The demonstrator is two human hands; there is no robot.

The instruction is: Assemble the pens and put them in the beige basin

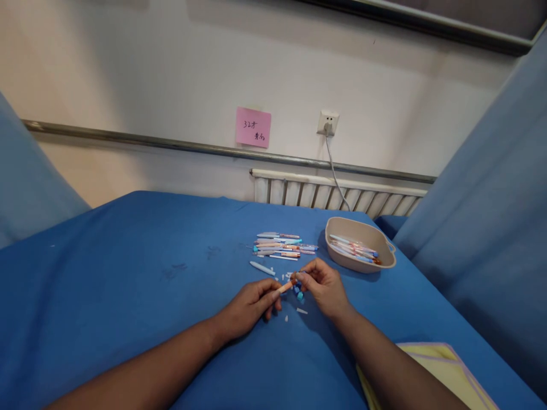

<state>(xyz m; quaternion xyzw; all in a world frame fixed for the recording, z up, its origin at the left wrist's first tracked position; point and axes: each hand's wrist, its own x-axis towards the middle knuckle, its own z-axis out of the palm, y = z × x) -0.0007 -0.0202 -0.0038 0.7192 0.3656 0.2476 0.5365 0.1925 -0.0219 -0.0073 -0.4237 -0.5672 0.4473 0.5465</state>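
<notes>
Head: tan basket [347,262] near right hand [325,286]

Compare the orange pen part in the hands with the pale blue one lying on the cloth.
The held part is orange with a brown end; the loose part is pale blue. The left hand grips the held part, with the right hand at its brown end; the loose part lies on the blue cloth untouched. Both look slim.

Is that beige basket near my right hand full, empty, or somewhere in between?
In between: several pens lie inside the basket, and part of its inner wall shows bare above them.
</notes>
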